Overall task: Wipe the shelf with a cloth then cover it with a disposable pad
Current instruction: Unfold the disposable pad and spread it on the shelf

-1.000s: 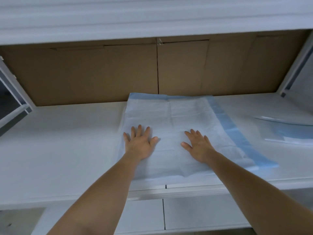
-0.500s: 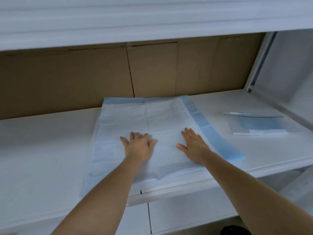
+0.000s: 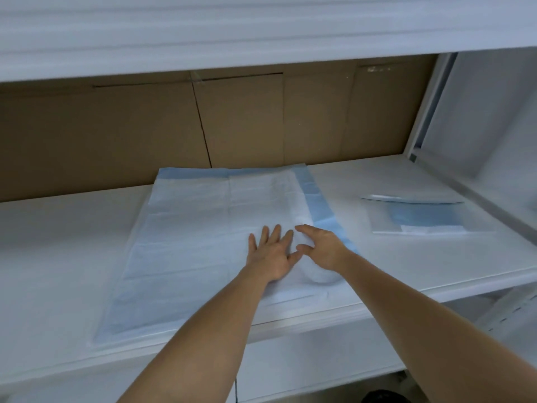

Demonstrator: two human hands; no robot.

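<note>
A white disposable pad [image 3: 203, 228] with a blue border lies spread on the white shelf [image 3: 58, 257], reaching back to the rear wall. My left hand [image 3: 270, 254] lies flat on the pad's front middle, fingers straight and spread. Right beside it, my right hand [image 3: 325, 248] is raised a little and pinches the pad near its blue right edge, between thumb and fingers. The pad bulges up under that hand, and its front right corner is hidden there. No cloth is in view.
A flat clear packet [image 3: 421, 219] with a folded blue pad inside lies on the shelf to the right. Brown cardboard [image 3: 116, 135] forms the back wall. Another shelf [image 3: 261, 30] hangs low overhead, and a white side panel [image 3: 479, 126] closes the right end.
The view has swung to the right. My right hand went from lying flat to lifting the pad's right front part, and both hands now sit close together.
</note>
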